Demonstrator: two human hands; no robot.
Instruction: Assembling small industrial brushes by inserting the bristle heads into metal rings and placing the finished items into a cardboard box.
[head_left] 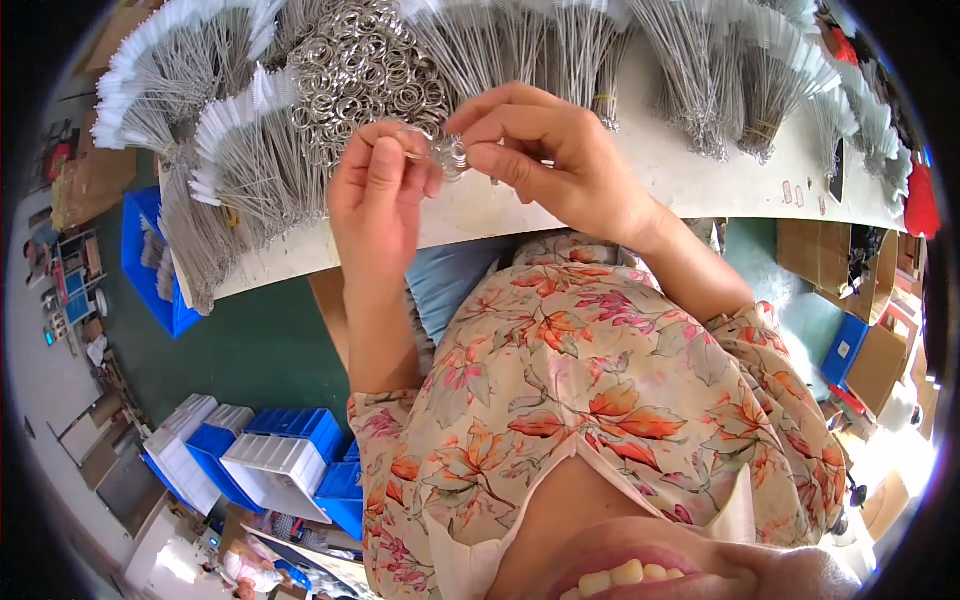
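Observation:
Both hands meet over the near edge of the table, in front of a heap of shiny split key rings [365, 75]. My left hand [378, 195] is closed, thumb against forefinger, pinching what looks like a metal ring. Between the fingertips of my right hand [560, 150] is a small cluster of metal rings [454, 157]. The two sets of fingertips almost touch; how the rings link there is too small to tell. Thin wire brushes with white bristle ends [250, 165] lie in bundles left of the heap, and more brush bundles [500, 50] lie just beyond my right hand.
The white table [740, 185] carries further brush bundles [765, 90] to the right. A blue crate [150, 260] stands at its left end. Blue and white plastic bins [280, 450] are stacked on the green floor at lower left. Cardboard boxes [825, 255] stand at right.

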